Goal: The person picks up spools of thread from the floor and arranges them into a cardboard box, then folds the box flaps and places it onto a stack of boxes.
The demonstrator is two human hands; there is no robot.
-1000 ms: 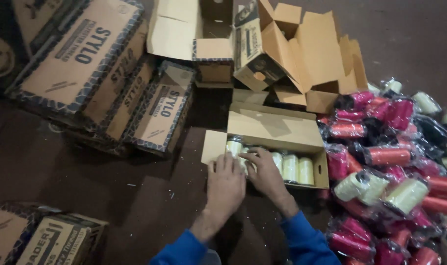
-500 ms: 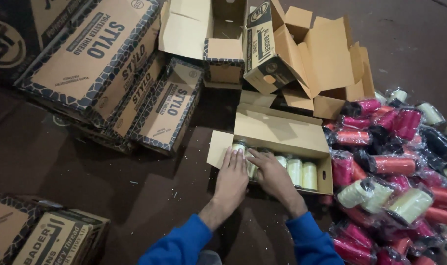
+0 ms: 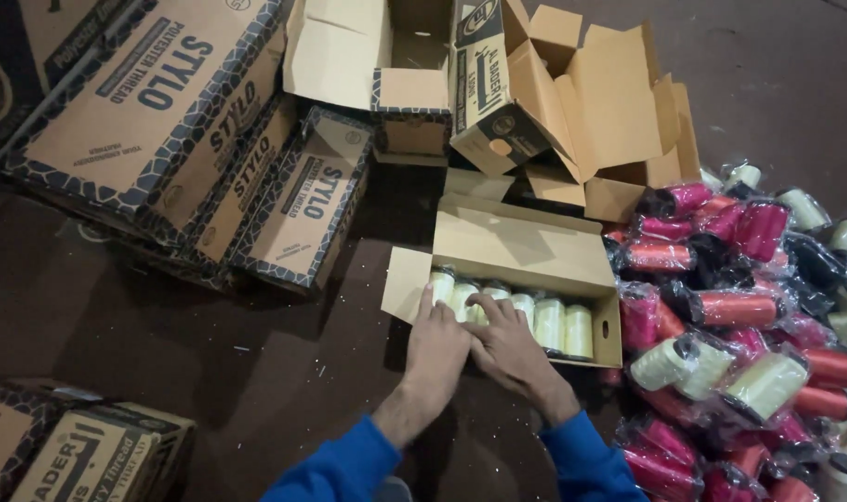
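An open, shallow cardboard box [image 3: 521, 249] lies on the dark floor with a row of pale cream thread spools [image 3: 552, 321] inside. My left hand [image 3: 436, 349] rests flat on the front edge of the box at its left end, fingers over the leftmost spools. Beside it, my right hand [image 3: 509, 346] touches the spools near the middle of the row, fingers spread. Neither hand visibly grips anything. Both sleeves are blue.
A heap of wrapped thread spools [image 3: 749, 316] in pink, orange, cream and black lies at the right. Stacked printed cartons [image 3: 177, 139] fill the left, open empty cartons [image 3: 498, 93] stand behind the box, and more cartons [image 3: 61, 446] sit at the bottom left.
The view has shifted slightly, so the box and hands sit lower and more central. Both hands stay on the spools at the left end of the box, barely moved.
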